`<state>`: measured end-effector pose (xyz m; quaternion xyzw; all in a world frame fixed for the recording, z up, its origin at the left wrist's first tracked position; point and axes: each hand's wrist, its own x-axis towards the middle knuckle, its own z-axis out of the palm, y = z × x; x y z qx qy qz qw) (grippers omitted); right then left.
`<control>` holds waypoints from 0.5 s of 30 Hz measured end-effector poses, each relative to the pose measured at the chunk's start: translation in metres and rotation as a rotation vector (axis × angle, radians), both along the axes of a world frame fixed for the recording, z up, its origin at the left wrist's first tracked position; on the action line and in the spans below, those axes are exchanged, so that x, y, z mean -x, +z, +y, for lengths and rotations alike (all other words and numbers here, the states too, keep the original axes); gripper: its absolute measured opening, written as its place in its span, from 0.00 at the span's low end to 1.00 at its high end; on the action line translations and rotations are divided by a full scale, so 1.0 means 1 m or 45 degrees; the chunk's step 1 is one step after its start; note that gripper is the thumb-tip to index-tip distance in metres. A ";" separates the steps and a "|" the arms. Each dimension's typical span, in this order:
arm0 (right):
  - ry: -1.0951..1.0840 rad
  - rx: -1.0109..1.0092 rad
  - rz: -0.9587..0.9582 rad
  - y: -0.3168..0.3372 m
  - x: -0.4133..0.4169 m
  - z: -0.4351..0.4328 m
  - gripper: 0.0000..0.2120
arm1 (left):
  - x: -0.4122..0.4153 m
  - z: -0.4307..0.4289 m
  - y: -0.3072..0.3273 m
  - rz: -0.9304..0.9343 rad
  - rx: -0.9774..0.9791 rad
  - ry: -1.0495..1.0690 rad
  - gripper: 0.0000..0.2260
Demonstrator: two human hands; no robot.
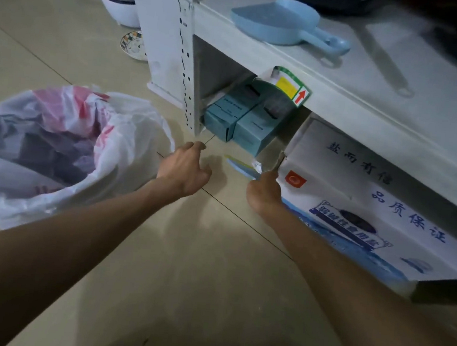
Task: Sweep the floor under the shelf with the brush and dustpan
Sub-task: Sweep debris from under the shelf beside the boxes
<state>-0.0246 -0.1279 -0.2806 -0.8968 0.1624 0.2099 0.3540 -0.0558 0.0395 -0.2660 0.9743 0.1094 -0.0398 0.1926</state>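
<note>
So the dustpan (277, 20) sat up on the shelf (261, 60), no brush in sight, left hand (185, 168) loose and empty, right hand (265, 190) seemingly pinching a scrap (257, 165) by the box (359, 203), and hand-picking could've shoved dust further under.

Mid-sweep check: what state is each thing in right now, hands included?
Left hand: fingers loosely spread, holding nothing.
Right hand: fingertips at a white scrap; whether it holds it is unclear.
Blue dustpan: lying on the shelf, untouched.
Bin bag: open, partly filled.
Teal boxes: closed, under the shelf.
White carton: partly under the shelf.
Sticker: peeling off the shelf edge.
</note>
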 end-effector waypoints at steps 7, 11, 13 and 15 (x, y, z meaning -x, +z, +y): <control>0.173 0.159 -0.080 -0.010 0.004 -0.003 0.26 | -0.039 -0.016 0.048 -0.573 0.098 -0.041 0.25; 0.207 0.107 -0.210 -0.014 0.001 0.000 0.25 | -0.059 -0.020 0.077 -0.829 0.087 -0.183 0.25; 0.227 0.099 -0.249 -0.015 -0.002 0.002 0.23 | -0.061 -0.027 0.087 -0.933 0.053 -0.361 0.24; 0.259 0.087 -0.281 -0.015 -0.005 0.003 0.21 | -0.061 -0.040 0.094 -1.015 0.028 -0.516 0.25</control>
